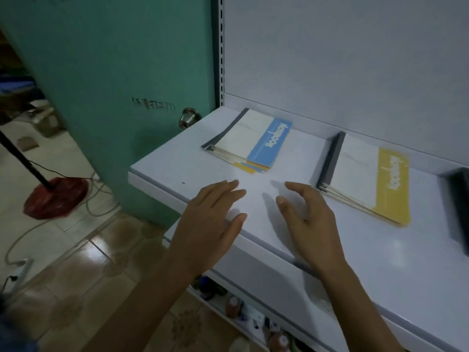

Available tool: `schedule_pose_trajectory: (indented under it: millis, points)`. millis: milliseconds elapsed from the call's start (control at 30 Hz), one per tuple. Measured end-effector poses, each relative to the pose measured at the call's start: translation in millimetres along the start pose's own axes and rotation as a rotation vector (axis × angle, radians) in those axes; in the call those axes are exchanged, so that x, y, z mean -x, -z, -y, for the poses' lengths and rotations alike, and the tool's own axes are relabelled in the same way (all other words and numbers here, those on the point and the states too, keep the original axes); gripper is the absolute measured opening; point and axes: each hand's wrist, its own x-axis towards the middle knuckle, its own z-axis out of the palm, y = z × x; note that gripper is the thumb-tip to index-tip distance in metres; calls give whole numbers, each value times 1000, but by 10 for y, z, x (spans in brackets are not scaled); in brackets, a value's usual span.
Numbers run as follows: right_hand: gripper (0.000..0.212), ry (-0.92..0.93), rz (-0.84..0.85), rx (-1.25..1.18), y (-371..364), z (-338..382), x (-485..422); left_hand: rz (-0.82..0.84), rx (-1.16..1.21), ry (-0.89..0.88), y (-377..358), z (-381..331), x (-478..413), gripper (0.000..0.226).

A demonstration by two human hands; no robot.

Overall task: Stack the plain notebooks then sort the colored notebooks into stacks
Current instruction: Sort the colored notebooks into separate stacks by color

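We look down at a white shelf (175, 171) backed by a pale panel (342, 59). Our left hand (213, 219) lies flat with fingers straight and close together at the shelf's front edge. Our right hand (307, 219) is beside it, fingers loosely spread and slightly bent. We cannot tell whether either palm touches the surface. The blue-topped stack (251, 141) sits towards the back left, and the yellow-topped stack (365, 179) lies well apart to its right. A dark object (459, 207), perhaps more notebooks, is cut off at the right edge. A green door (114, 72) with a metal knob (189, 117) stands left, above a tiled floor (88, 270) with a red stand base (55, 196).
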Motion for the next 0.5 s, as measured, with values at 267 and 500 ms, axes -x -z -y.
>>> schedule_pose_trajectory:
  millis: [267, 500]
  points:
    - [41, -27, 37, 14, -402, 253, -854, 20, 26, 43, 118, 756, -700, 49]
    - [48, -95, 28, 158, -451, 295, -1039, 82, 113, -27, -13, 1092, -1321, 51]
